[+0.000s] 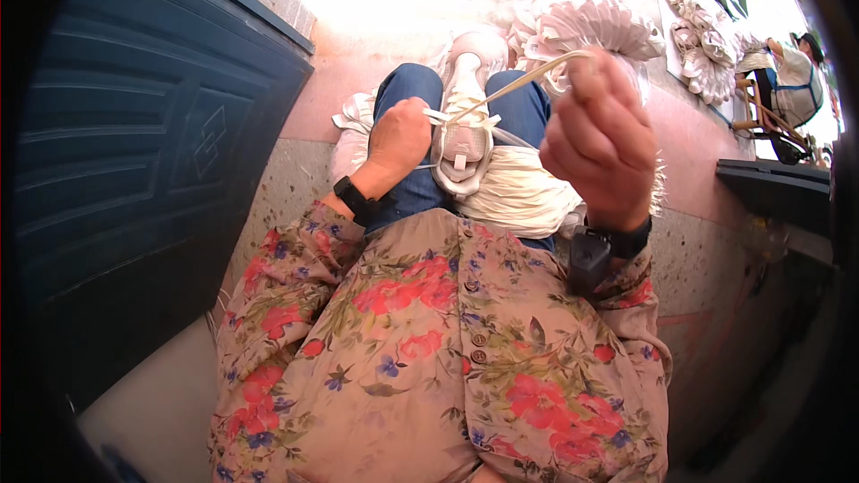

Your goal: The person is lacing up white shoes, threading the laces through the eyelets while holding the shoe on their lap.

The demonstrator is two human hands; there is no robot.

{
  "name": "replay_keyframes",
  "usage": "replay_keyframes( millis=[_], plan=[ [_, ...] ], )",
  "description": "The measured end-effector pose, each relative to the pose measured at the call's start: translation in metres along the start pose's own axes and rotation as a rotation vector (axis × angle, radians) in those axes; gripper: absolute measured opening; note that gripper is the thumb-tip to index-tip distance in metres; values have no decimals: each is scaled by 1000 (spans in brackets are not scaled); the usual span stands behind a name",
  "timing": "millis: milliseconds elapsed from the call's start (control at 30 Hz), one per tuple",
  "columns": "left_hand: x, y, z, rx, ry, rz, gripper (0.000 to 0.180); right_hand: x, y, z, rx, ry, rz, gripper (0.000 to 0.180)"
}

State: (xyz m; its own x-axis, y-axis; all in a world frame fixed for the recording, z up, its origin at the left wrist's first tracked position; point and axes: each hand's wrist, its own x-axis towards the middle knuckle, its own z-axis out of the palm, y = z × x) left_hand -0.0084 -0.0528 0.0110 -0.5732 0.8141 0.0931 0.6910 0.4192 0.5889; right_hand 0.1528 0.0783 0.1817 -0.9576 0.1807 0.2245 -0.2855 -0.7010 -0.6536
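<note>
Between my knees lies a pale pinkish-white sneaker (466,136), its heel opening toward me and its toe pointing away. My left hand (399,139) is closed at the sneaker's left edge, beside the eyelets; its fingertips are partly hidden. A cream shoelace (516,87) runs taut from the sneaker's eyelets up to the right. My right hand (601,139) pinches the lace's far end, raised above my right knee. Across my right thigh rests a thick bundle of cream laces (523,190).
A dark blue panelled door (152,143) stands close on my left. Stacked pale shoe parts (591,25) lie on the floor ahead, with another pile (702,45) farther right. A seated person (796,76) is at the far right, beyond a dark ledge (774,186).
</note>
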Motion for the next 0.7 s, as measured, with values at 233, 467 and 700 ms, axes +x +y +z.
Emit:
replay_keyframes(
  millis=[233, 467, 700],
  plan=[
    [0, 13, -24, -125, -91, -156, 18, 0, -2, 5, -24, -64, -163, 12],
    [-8, 61, -33, -665, -389, 13, 21, 27, 2, 1, -59, -65, -187, 12],
    [6, 64, -28, -783, -482, 172, 19, 38, -1, -27, -817, 179, -191, 22]
  ],
)
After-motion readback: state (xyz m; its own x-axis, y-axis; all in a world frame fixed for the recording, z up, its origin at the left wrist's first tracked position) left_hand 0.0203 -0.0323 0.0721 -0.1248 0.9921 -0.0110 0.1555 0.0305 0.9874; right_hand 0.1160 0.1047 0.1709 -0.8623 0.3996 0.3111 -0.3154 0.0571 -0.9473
